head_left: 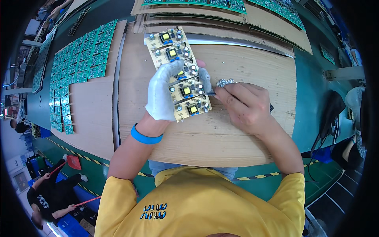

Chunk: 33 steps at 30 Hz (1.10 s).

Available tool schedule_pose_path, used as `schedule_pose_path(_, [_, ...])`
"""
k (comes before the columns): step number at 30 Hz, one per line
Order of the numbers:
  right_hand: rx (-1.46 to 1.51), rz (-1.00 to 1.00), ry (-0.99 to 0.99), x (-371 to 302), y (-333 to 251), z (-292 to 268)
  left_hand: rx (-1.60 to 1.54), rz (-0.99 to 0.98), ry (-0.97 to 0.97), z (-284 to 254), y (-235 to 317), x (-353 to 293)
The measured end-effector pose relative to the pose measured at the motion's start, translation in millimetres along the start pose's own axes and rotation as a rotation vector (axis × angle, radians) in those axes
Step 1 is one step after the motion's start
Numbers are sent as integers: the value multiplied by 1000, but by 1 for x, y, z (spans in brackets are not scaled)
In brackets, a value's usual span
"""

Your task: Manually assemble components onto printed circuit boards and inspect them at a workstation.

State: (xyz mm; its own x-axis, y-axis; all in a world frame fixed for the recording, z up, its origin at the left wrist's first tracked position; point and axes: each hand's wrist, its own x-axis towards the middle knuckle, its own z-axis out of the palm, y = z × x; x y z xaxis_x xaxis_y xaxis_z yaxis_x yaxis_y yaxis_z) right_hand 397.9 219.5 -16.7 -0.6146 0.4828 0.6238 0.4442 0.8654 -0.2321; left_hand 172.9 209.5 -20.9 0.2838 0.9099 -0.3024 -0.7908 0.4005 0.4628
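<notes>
My left hand [161, 93], in a white glove with a blue band at the wrist, grips a tan circuit board panel [179, 85] across its middle. The panel is a strip of several joined boards, each carrying a yellow-topped transformer, capacitors and blue parts. It is held tilted above the cardboard. My bare right hand [248, 104] is closed on a slim dark tool [209, 94], whose tip reaches the panel's right edge; its exact kind is unclear. Just beyond my right fingers lies a small heap of shiny metal parts [226, 82].
A cardboard sheet [221, 146] covers the bench before me. Green circuit boards [85, 55] lie on cardboard at left. More green boards [197, 2] rest on stacked cardboard at the far side. A black bag-like item [331, 112] hangs at right. Another person [53, 195] holds a red-handled dustpan at lower left.
</notes>
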Motion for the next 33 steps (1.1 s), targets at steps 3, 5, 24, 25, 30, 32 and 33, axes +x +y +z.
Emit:
schedule_pose_path(3, [-9, -8, -10, 1, 6, -6, 11, 11, 23, 4, 2, -2])
schedule_pose_path(5, [-10, 18, -16, 1, 12, -13, -3, 32, 28, 9, 3, -3])
schedule_pose_path(24, [-106, -45, -18, 2, -8, -2, 231, 134, -18, 13, -6, -9])
schedule_pose_path(25, [-106, -48, -11, 2, -7, -1, 227, 133, -8, 14, -6, -9])
schedule_pose_path(30, [-118, -42, -25, 3, -9, -3, 217, 126, -4, 12, -7, -7])
schedule_pose_path(32, [-147, -65, -34, 4, -10, -4, 229, 135, -10, 11, -8, -7])
schedule_pose_path(33, [-162, -77, -38, 4, -10, -4, 235, 139, -13, 11, -8, -6])
